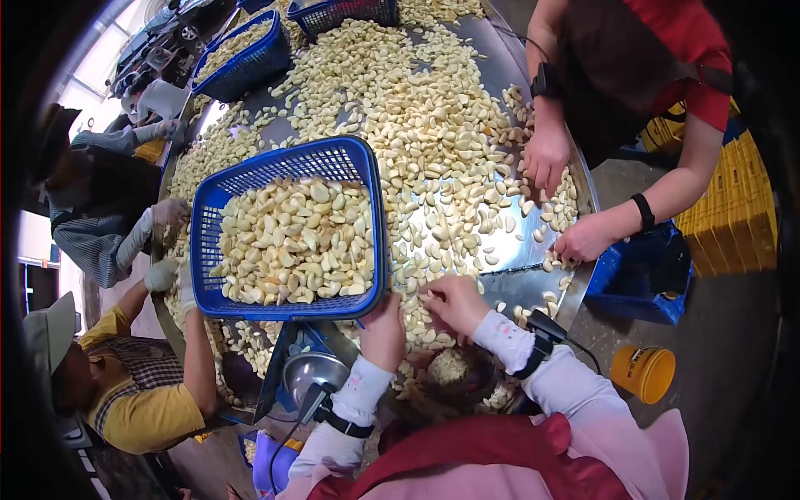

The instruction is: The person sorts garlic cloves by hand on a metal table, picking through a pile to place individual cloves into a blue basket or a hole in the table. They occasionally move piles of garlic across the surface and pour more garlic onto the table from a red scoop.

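Bright even light, fisheye-curved edges, dark vignette, glare on metal.

A: What is on the arms?
B: Long pale sleeves [364,392] with tiny spots. A black band [537,342] with a black cable sits behind the right hand [454,304], another behind the left hand [385,329].
A: And in front?
B: A dark red apron [492,450] over pink.
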The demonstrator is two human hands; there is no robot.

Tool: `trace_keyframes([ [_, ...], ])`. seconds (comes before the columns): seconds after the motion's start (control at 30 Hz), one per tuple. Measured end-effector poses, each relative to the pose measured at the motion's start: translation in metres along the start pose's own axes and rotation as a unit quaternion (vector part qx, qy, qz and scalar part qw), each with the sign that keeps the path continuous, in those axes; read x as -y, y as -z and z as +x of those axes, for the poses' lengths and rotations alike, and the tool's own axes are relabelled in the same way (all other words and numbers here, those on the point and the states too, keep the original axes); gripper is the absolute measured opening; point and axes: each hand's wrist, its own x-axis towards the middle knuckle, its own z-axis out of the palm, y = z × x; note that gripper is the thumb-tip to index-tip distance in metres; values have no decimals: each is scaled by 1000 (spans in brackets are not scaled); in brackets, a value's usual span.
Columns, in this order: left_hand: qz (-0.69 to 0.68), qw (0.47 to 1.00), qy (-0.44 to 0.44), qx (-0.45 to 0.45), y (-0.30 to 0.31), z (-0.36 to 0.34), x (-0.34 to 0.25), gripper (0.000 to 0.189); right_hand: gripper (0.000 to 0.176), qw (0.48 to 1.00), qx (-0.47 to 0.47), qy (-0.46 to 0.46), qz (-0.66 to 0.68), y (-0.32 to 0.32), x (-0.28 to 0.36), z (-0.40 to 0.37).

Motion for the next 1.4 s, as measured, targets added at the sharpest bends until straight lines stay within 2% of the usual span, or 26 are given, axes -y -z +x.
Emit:
trace_keyframes([
  [0.03, -100, 994, -37, -11, 0, 1, -8, 26, 19, 968, 74, -144, 192, 23, 16, -4],
  [0.07, -104, 994, -33, -8, 0, -4, -18, 26, 23, 873, 144, -282, 372, 36, 23, -9],
  [0.13, -305, 947, 31, 95, -2, -13, -33, 33, 21, 893, 127, -249, 354, 37, 19, -29],
  [0.2, -328, 936, 17, 125, -5, -20, -39, 34, 22, 992, 53, -36, 107, 42, 12, -44],
  [0.27, -350, 923, 8, 161, -8, -26, -41, 35, 26, 996, 79, -30, 28, 61, 22, -53],
  [0.33, -440, 866, 34, 237, -10, -27, -45, 43, 28, 994, 97, -17, -50, 71, 21, -63],
  [0.43, -448, 839, 90, 296, -2, -31, -68, 40, 26, 996, 72, -35, -32, 72, 10, -83],
  [0.5, -465, 837, 94, 271, -12, -37, -83, 29, 24, 997, 52, -51, -8, 71, 9, -95],
  [0.57, -540, 795, 136, 241, -23, -44, -96, 8, 28, 954, 15, -184, 236, 74, 16, -104],
  [0.6, -541, 793, 137, 243, -26, -43, -97, 8, 28, 954, 16, -187, 235, 73, 13, -109],
  [0.67, -770, 513, 224, 306, -30, -33, -100, 8, 33, 777, -23, -312, 547, 75, 6, -121],
  [0.7, -665, 637, 160, 354, -19, -25, -92, 11, 35, 690, -6, -298, 660, 99, -2, -123],
  [0.73, -519, 752, 135, 383, -6, -13, -80, 9, 33, 642, -1, -114, 758, 136, 3, -122],
  [0.77, -357, 915, -74, 174, -1, -8, -61, 10, 33, 499, 110, 113, 852, 153, -33, -126],
  [0.8, -92, 980, -161, 78, 13, -2, -35, 9, 26, 425, 69, 176, 885, 167, -46, -136],
  [0.83, -35, 989, 47, 133, 26, 5, -30, 6, 21, 568, 39, 50, 821, 171, -54, -150],
  [0.87, -33, 989, 44, 134, 20, 0, -21, 6, 18, 687, 8, -79, 722, 171, -53, -153],
  [0.93, 13, 987, -21, 158, -4, -17, -1, 8, 19, 824, 135, -272, 478, 134, -30, -130],
  [1.0, 26, 987, -40, 151, -1, -15, -3, 14, 22, 856, 180, -250, 415, 93, 7, -104],
  [1.1, -119, 984, -17, 129, 2, -12, -5, 22, 30, 854, 158, -292, 402, 44, 19, -89],
  [1.13, -332, 919, 100, 185, -1, -19, -12, 26, 35, 817, 146, -336, 445, 36, 20, -85],
  [1.17, -522, 793, 214, 232, -4, -27, -19, 30, 41, 775, 135, -380, 487, 28, 19, -84],
  [1.2, -522, 793, 212, 234, -4, -30, -27, 30, 41, 775, 132, -380, 488, 17, 14, -85],
  [1.27, -416, 896, 88, 128, -6, -31, -44, 27, 51, 872, 29, -286, 397, 4, 7, -84],
  [1.33, -448, 871, 134, 148, -10, -32, -56, 22, 50, 912, -20, -255, 320, 16, 15, -84],
  [1.4, -677, 619, 341, 204, -6, -26, -70, 24, 50, 943, -67, -222, 240, 23, 13, -86],
])
